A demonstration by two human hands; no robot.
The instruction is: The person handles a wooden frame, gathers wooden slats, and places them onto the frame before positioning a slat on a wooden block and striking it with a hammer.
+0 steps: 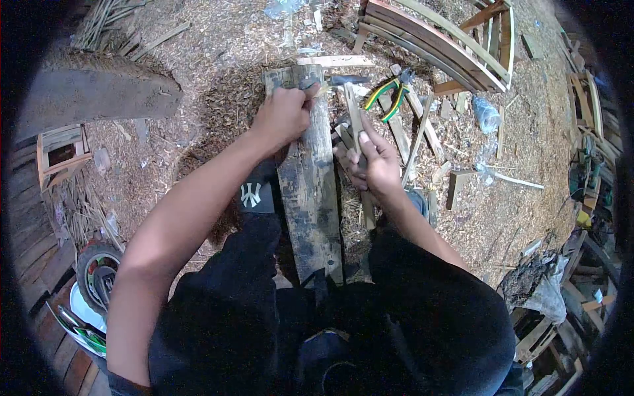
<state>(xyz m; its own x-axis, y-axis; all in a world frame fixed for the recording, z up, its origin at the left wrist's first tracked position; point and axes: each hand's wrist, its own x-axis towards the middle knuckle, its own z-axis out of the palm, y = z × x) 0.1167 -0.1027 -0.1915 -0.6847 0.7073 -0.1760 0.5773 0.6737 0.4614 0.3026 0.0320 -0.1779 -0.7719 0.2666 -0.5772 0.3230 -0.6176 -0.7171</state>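
A worn wooden beam [307, 191] runs away from between my legs. At its far end my left hand [285, 115] is closed, its fingers pinched on something small that I cannot make out. To the right of the beam, my right hand [376, 158] is wrapped round the wooden handle of a hammer [353, 105]. The hammer's dark metal head is up near the beam's far right corner, a little right of my left fingertips. Pliers with green and yellow handles [388, 99] lie just beyond the hammer, on wood pieces.
A curved wooden frame [439, 46] stands at the upper right. A large plank [105, 96] juts in at the left. Wood strips, a plastic bottle [486, 114] and shavings cover the ground. A wheel [99, 277] is at the lower left, scrap wood along the right edge.
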